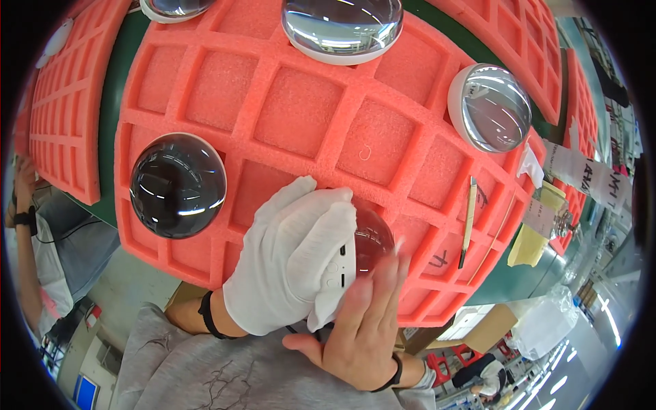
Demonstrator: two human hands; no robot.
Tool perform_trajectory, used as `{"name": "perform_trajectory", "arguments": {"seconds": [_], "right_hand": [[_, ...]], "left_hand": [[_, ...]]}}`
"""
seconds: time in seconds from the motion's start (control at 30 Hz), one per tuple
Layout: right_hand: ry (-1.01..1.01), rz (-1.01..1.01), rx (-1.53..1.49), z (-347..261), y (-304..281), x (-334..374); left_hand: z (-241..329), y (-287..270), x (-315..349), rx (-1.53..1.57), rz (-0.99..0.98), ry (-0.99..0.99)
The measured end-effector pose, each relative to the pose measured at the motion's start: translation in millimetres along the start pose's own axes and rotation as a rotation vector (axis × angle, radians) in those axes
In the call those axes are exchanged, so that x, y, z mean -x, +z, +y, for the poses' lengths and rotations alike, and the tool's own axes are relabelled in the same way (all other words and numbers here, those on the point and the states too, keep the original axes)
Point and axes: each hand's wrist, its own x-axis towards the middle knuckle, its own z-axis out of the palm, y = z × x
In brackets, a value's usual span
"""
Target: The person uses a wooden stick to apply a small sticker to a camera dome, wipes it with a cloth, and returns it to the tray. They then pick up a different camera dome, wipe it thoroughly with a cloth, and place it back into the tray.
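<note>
A white cotton glove covers my left hand point(290, 253), its fingers wrapped round a white device with a clear dome point(372, 237). The device is tipped on its side, its dome facing right; small ports and buttons show on its white rim. My bare right hand point(365, 321) is beside it, fingers stretched out together and the fingertips slightly blurred at the dome's lower edge. Whether they touch the dome I cannot tell. Beneath both hands lies a red foam tray point(301, 102) with square pockets. A dark-looking dome point(178, 186) sits in a pocket left of my gloved hand.
More clear domes stand on the tray, one at the far middle point(343, 27) and one at the right point(490, 108). Tweezers point(468, 222) lie on its right part. Beyond are a yellow cloth point(529, 244) and another foam tray point(72, 113). A person's arm point(27, 253) shows at far left.
</note>
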Motion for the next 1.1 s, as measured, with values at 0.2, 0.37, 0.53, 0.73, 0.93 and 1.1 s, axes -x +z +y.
{"name": "perform_trajectory", "arguments": {"seconds": [0.2, 0.37, 0.53, 0.73, 0.93, 1.1], "right_hand": [[-0.031, -0.030, -0.294, 28.5, -14.1, -62.2], [0.004, -0.160, -0.515, 40.1, -33.0, -62.7], [-0.030, -0.215, -0.968, 43.2, -38.3, -54.4], [0.169, -0.155, -1.483, 22.6, -25.8, -40.7], [0.124, -0.094, -1.642, 1.2, -15.6, -34.2], [0.105, 0.074, -1.515, -12.0, 6.2, -25.2]], "left_hand": [[2.7, -8.7, -12.0, -0.016, -0.160, 0.050], [-7.6, -3.6, 6.0, 0.011, -0.053, 0.115], [-8.2, -17.2, 7.6, 0.347, -0.110, 0.137], [5.7, -22.4, 15.0, 0.442, 0.130, 0.157], [10.6, -21.8, 21.6, 0.643, 0.208, 0.099], [37.2, -12.9, 32.8, 0.970, 0.288, -0.225]]}}
